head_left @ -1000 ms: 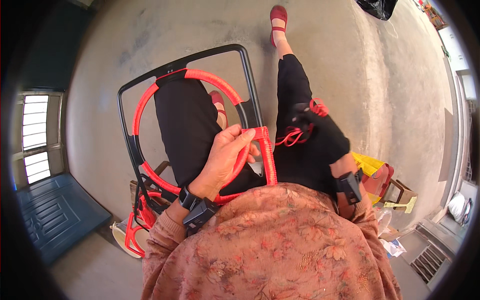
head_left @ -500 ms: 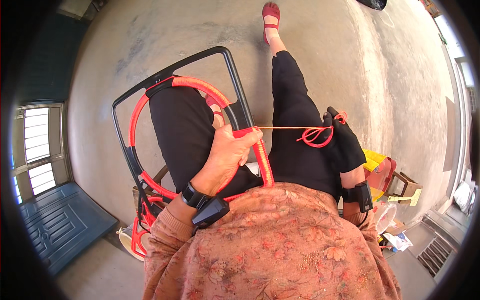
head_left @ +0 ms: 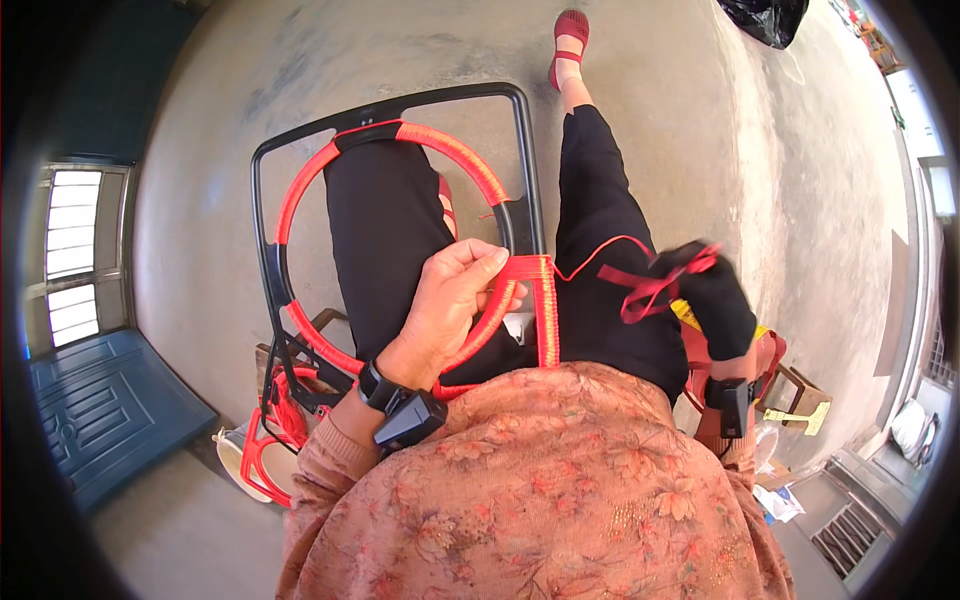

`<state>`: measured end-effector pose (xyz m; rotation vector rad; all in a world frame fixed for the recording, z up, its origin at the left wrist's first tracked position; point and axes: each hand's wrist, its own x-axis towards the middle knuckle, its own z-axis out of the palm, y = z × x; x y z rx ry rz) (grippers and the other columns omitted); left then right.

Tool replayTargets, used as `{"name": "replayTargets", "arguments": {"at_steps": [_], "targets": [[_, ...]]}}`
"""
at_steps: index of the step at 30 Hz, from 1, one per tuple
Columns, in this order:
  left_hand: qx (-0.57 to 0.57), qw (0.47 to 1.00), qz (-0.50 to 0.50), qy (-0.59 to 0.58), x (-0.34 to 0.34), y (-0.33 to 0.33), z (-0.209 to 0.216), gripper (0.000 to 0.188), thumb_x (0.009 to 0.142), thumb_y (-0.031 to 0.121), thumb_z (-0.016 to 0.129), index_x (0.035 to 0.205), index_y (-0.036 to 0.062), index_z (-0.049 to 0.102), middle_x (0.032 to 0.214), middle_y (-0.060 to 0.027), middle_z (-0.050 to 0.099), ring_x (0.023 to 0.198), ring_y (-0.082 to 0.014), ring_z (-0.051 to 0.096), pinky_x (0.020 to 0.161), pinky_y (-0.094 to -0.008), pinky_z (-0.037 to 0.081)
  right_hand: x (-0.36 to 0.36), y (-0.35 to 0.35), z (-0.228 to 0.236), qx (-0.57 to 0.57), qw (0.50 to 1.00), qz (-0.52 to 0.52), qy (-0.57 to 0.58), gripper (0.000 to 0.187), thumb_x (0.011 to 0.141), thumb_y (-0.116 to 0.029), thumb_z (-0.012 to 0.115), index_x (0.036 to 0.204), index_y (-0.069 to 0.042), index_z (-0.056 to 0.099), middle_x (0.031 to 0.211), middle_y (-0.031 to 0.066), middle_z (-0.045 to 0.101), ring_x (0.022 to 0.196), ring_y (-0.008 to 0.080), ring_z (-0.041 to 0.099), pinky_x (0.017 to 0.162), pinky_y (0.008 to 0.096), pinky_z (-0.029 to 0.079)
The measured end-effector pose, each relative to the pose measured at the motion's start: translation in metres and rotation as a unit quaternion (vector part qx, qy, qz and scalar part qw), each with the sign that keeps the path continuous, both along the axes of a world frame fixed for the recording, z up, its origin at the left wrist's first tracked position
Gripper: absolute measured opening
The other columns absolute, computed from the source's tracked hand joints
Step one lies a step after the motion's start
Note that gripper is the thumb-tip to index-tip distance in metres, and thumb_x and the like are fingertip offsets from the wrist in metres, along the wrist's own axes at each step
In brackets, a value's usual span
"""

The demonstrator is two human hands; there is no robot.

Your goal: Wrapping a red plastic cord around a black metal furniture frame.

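Note:
Across my lap lies a black frame [head_left: 529, 160] with a round ring [head_left: 455, 152] inside it, parts of both wrapped tightly in red-orange cord. My bare left hand [head_left: 448, 305] grips the ring, thumb and fingers pinching it beside a wrapped joint [head_left: 528, 268]. From that joint a loose strand of red cord [head_left: 608, 243] curves over to my right hand [head_left: 715, 305]. That hand wears a black glove, is blurred by motion, and holds a looped bundle of the cord [head_left: 640, 293] above my right thigh. Bare black sections still show on the ring.
Red wrapped pieces [head_left: 262, 470] and a pale round container sit low at left, near a blue panelled door [head_left: 120, 425]. At right, a red and yellow bag [head_left: 768, 355] stands by a small wooden stool [head_left: 800, 395]. A black plastic bag [head_left: 768, 18] lies on the far floor.
The cord has gone from taut to slack as my right hand moved right and slightly down. My left hand's thumb has shifted off the wrapped corner onto the ring. The frame appears farther right.

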<state>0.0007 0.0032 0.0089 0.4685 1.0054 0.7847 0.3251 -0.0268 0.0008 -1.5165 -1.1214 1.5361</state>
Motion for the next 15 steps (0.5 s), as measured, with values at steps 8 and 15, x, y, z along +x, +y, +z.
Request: {"name": "replayTargets", "arguments": {"at_steps": [8, 15], "targets": [[0.063, 0.997, 0.031, 0.016, 0.003, -0.001, -0.013, 0.017, 0.098, 0.015, 0.049, 0.097, 0.0019, 0.06, 0.088, -0.0037, 0.064, 0.08, -0.0098, 0.06, 0.073, -0.022, 0.049, -0.129, 0.025, -0.019, 0.049, 0.965, 0.247, 0.076, 0.037, 0.086, -0.01, 0.064, 0.12, -0.002, 0.051, 0.098, 0.0075, 0.064, 0.088, 0.0155, 0.064, 0.067, 0.0293, 0.053], [0.13, 0.985, 0.0, 0.114, 0.005, 0.002, -0.001, 0.013, 0.096, 0.005, 0.05, 0.102, -0.0024, 0.06, 0.086, -0.0014, 0.062, 0.083, -0.0057, 0.058, 0.073, -0.0183, 0.046, -0.144, 0.06, -0.004, 0.145, 0.971, 0.19, -0.004, 0.056, 0.083, -0.011, 0.07, 0.131, -0.003, 0.044, 0.111, 0.0082, 0.062, 0.094, 0.0152, 0.062, 0.076, 0.0286, 0.053]]}}
